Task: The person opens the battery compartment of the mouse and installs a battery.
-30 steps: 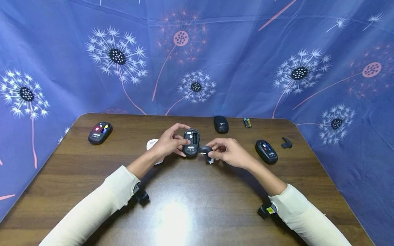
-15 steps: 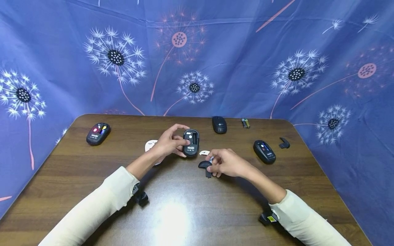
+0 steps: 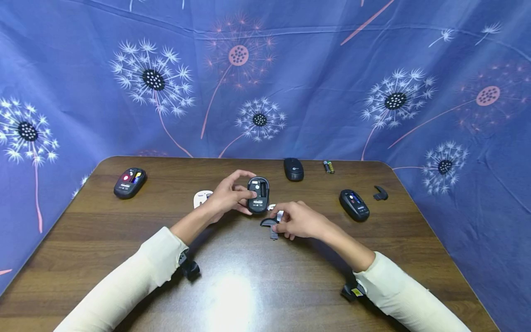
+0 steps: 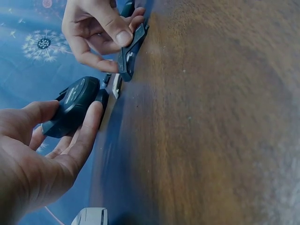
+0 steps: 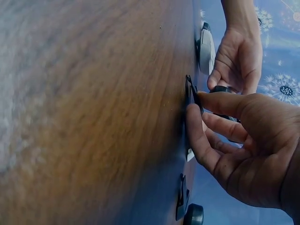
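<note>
My left hand (image 3: 227, 198) grips a black computer mouse (image 3: 260, 204) above the table, its underside turned up and its battery compartment uncovered. In the left wrist view, the thumb and fingers hold that mouse by its sides. Just right of it and nearer the front, my right hand (image 3: 302, 220) pinches a black T-shaped battery cover (image 3: 274, 234) between thumb and fingers, low over the wood. The right wrist view shows the cover edge-on at the fingertips. Behind the right fingers lies a white battery cover (image 3: 271, 207), partly hidden.
A white mouse (image 3: 200, 197) lies partly behind the left hand. Upturned mice sit at far left (image 3: 129, 183) and right (image 3: 354, 205). At the back are a black mouse (image 3: 293, 169) and two batteries (image 3: 328, 167). Another black battery cover (image 3: 380, 193) lies far right.
My right hand has drawn the black battery cover away from the mouse toward the front, then shifted slightly left. The white cover came into view behind it. My left hand keeps holding the mouse.
</note>
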A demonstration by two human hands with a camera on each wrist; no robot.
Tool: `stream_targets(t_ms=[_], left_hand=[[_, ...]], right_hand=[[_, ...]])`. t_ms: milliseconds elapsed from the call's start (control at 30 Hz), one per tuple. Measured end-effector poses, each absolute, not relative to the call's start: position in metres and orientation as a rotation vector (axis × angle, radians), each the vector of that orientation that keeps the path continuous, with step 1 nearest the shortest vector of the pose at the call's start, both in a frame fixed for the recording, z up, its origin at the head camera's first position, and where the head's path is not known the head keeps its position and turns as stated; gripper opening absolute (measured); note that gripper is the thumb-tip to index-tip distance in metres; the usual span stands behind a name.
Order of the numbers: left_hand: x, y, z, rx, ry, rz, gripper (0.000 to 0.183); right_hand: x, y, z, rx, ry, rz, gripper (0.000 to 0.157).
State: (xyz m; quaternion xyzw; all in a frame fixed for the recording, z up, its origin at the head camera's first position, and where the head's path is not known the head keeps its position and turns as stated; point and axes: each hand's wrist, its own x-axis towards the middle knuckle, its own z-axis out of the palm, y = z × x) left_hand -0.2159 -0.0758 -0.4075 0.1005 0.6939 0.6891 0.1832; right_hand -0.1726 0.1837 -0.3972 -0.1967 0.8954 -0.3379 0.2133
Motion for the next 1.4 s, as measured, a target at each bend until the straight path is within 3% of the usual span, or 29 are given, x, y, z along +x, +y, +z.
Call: stream_targets(t_ms=[533, 1400], left_hand=[[-0.216, -0.075, -0.413, 0.281, 1.933, 1.971, 0.061], [-0.22, -0.074, -0.414, 0.273, 1.927, 1.989, 0.059]], right_hand=[[-0.177, 0.196, -0.397, -0.571, 2.575, -0.921, 0.023], [-0.226, 0.296, -0.368, -0.409, 2.768, -1.081, 0.036]])
